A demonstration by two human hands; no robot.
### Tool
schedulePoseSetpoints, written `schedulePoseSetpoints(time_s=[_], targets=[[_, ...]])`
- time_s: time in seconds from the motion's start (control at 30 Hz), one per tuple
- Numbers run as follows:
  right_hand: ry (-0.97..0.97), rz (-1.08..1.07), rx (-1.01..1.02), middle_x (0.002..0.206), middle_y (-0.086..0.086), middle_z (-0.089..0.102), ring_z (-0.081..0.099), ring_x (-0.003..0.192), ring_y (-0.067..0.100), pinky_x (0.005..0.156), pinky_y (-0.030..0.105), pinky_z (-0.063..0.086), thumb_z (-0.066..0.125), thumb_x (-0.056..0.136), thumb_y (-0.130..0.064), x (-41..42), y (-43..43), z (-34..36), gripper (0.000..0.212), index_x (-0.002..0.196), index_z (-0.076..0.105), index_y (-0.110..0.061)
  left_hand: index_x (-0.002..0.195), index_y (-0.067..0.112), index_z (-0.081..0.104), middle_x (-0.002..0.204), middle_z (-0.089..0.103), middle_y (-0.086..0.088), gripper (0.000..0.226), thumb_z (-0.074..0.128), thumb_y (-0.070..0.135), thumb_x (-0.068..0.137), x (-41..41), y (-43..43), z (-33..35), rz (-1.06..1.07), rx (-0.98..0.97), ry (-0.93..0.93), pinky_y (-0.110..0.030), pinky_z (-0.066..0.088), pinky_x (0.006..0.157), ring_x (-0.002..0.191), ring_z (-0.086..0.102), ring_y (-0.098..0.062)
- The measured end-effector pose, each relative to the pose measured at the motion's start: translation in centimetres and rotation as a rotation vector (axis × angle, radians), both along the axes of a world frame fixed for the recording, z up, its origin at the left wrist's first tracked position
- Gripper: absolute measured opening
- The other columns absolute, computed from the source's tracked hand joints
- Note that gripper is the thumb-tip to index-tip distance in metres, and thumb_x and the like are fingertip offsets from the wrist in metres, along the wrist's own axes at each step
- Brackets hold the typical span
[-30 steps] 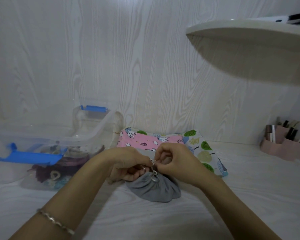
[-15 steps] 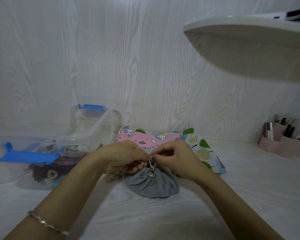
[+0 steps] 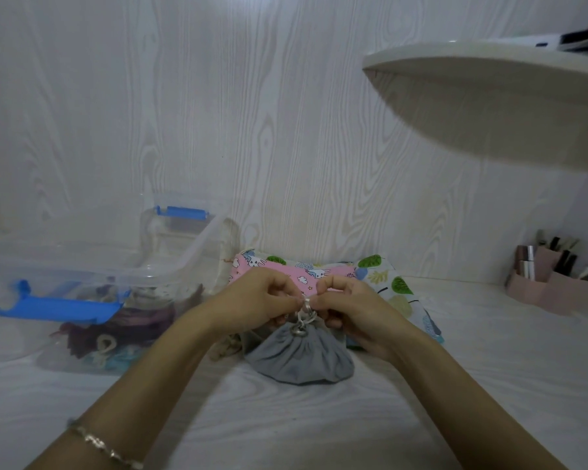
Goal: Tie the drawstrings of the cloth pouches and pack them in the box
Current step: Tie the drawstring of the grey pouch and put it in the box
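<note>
A grey cloth pouch [image 3: 301, 359] lies gathered on the white table in front of me, its mouth cinched by a pale drawstring [image 3: 302, 317]. My left hand [image 3: 258, 301] and my right hand [image 3: 348, 310] meet just above the pouch, and each pinches the drawstring between fingertips. Behind my hands lie a pink rabbit-print pouch [image 3: 308, 271] and a white leaf-print pouch [image 3: 392, 286], flat against the wall. At the left stands the clear plastic box [image 3: 170, 269] with blue latches; several dark and light pouches lie inside it.
A pink organiser [image 3: 550, 286] with small cosmetic items stands at the far right by the wall. A white shelf [image 3: 489, 83] juts out overhead on the right. A knotted beige cord [image 3: 226, 349] lies on the table between the box and the grey pouch.
My fingertips have risen a little and drawn closer together on the drawstring, while the grey pouch stays in place. The view has shifted slightly.
</note>
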State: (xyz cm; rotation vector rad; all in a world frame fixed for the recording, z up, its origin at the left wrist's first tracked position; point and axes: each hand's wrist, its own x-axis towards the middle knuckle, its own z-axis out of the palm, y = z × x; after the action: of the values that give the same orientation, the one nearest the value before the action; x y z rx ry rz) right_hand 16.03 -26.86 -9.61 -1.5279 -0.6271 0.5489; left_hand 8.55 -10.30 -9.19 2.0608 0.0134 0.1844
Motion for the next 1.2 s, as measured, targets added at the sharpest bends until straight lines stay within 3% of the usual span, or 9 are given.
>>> schedulePoseSetpoints(time_s=[0.17,0.27,0.5,0.63,0.77,0.83,0.93,1.07,1.2], targets=[[-0.323,-0.054,-0.091,0.073,0.013,0.066,0.059,0.068,0.019,0.063,0.023,0.049,0.075,0.078,-0.003,-0.4,-0.1,0.0,0.012,0.079,0.064,-0.007,0.086,0.007,0.069,0.069,0.057,-0.006,0.016,0.058,0.015,0.093,0.0,0.3,-0.3,-0.034,-0.052,0.128,-0.017,0.044,0.055,0.056,0.05,-0.008],[-0.51,-0.089,-0.15,0.064,0.008,0.053,0.045,0.062,0.018,0.058,0.025,0.039,0.08,0.076,-0.012,-0.5,-0.2,-0.1,0.016,0.079,0.066,-0.005,0.087,0.005,0.067,0.066,0.055,-0.005,0.019,0.055,0.017,0.095,0.0,0.3,-0.2,-0.039,-0.091,0.183,-0.016,0.043,0.053,0.054,0.048,-0.01],[-0.63,-0.125,-0.186,0.073,0.006,0.068,0.055,0.065,0.012,0.063,0.026,0.046,0.079,0.077,-0.027,-0.2,-0.3,-0.2,0.01,0.076,0.076,-0.017,0.071,0.011,0.062,0.056,0.053,0.0,0.025,0.058,0.022,0.093,0.1,0.4,-0.3,-0.038,-0.189,0.292,-0.017,0.039,0.049,0.046,0.045,-0.008],[-0.644,-0.145,-0.199,0.072,0.002,0.07,0.057,0.062,0.004,0.059,0.019,0.046,0.079,0.076,-0.031,-0.4,-0.3,-0.1,0.015,0.075,0.078,-0.016,0.069,0.011,0.061,0.054,0.053,0.0,0.026,0.059,0.021,0.093,0.1,0.4,-0.3,-0.035,-0.219,0.286,-0.015,0.039,0.044,0.044,0.046,-0.007],[-0.612,-0.124,-0.259,0.066,-0.004,0.069,0.057,0.059,-0.003,0.058,0.014,0.044,0.075,0.079,-0.015,-0.3,-0.6,0.2,0.007,0.073,0.076,-0.014,0.078,0.008,0.069,0.058,0.055,-0.002,0.018,0.061,0.015,0.092,0.1,0.5,-0.3,-0.089,-0.282,0.267,-0.014,0.043,0.045,0.047,0.047,-0.008],[-0.572,-0.098,-0.281,0.064,-0.005,0.069,0.057,0.058,-0.002,0.057,0.015,0.045,0.073,0.081,-0.015,-0.3,-1.0,0.8,0.011,0.07,0.075,-0.015,0.087,0.007,0.073,0.059,0.057,-0.002,0.015,0.06,0.011,0.092,0.2,0.9,-0.5,-0.096,-0.237,0.231,-0.015,0.045,0.049,0.049,0.048,-0.009],[-0.551,-0.018,-0.371,0.054,-0.013,0.062,0.049,0.048,-0.004,0.05,0.01,0.037,0.071,0.086,-0.018,-0.2,-2.1,1.9,0.015,0.071,0.075,-0.014,0.077,0.014,0.075,0.06,0.061,0.001,0.022,0.059,0.014,0.093,0.4,1.9,-0.7,-0.028,-0.069,0.179,-0.017,0.045,0.053,0.053,0.052,-0.008],[-0.494,0.023,-0.451,0.062,0.004,0.056,0.04,0.057,0.017,0.053,0.027,0.034,0.073,0.084,-0.024,0.6,-3.5,2.5,0.016,0.076,0.077,-0.01,0.084,0.008,0.074,0.081,0.069,-0.006,0.027,0.054,0.022,0.097,0.8,2.4,-1.2,-0.022,-0.012,0.227,-0.034,0.05,0.077,0.076,0.059,-0.018],[-0.444,0.102,-0.462,0.061,0.007,0.044,0.034,0.052,0.012,0.048,0.021,0.03,0.071,0.085,-0.018,0.8,-4.3,2.9,0.02,0.077,0.073,0.0,0.083,0.01,0.07,0.079,0.063,-0.006,0.027,0.05,0.02,0.099,0.6,1.8,-1.1,-0.047,-0.027,0.26,-0.028,0.045,0.066,0.069,0.054,-0.017]])
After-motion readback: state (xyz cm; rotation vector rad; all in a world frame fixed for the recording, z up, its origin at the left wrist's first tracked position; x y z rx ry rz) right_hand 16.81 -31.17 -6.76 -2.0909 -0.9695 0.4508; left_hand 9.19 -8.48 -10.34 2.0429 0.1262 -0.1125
